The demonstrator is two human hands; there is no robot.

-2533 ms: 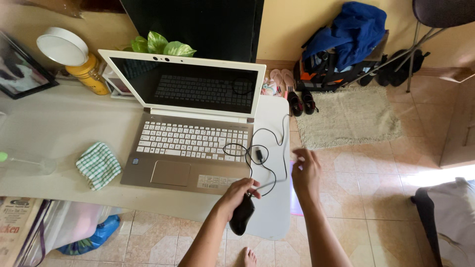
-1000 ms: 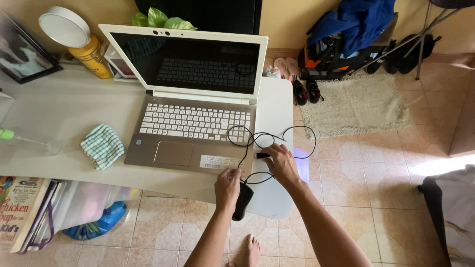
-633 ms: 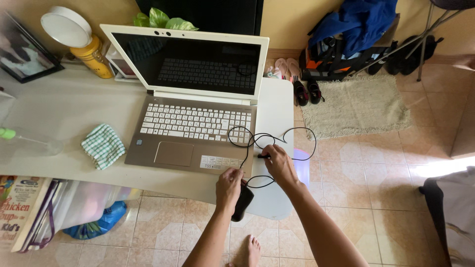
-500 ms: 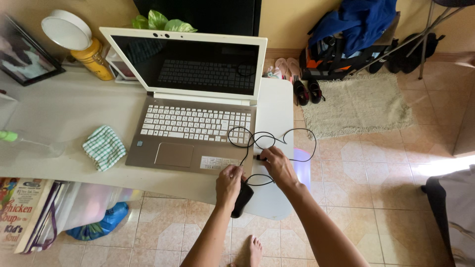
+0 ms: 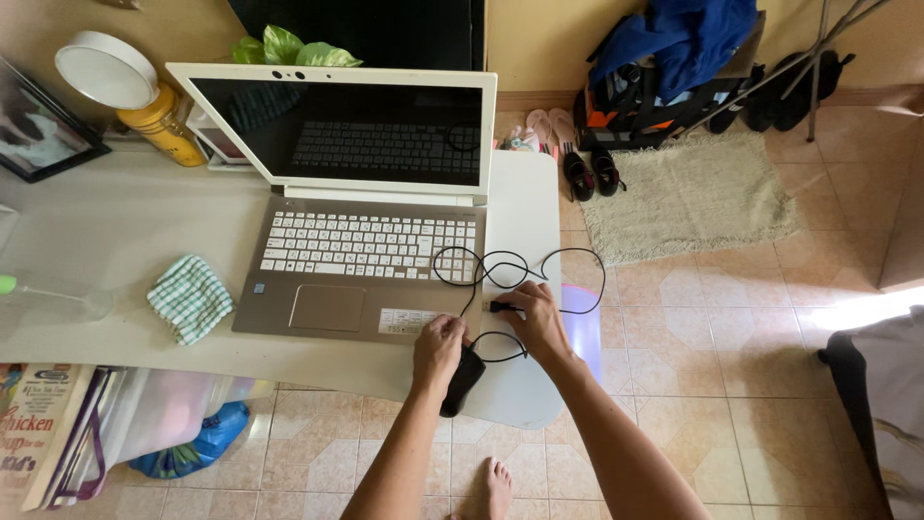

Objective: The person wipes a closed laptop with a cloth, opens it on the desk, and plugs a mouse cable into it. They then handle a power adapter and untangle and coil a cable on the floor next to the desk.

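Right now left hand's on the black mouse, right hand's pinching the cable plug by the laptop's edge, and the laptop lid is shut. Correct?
Not quite: the head view shows the laptop lid open, screen dark. Otherwise right: left hand on the mouse, right hand on the plug.

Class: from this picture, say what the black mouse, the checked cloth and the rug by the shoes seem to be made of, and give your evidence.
Mouse: probably hard plastic, smooth dark shell, held by the left hand.
Checked cloth: woven fabric, likely cotton; soft, crumpled folds.
Rug: textile pile, beige and shaggy, with fuzzy edges; the fibre cannot be told.
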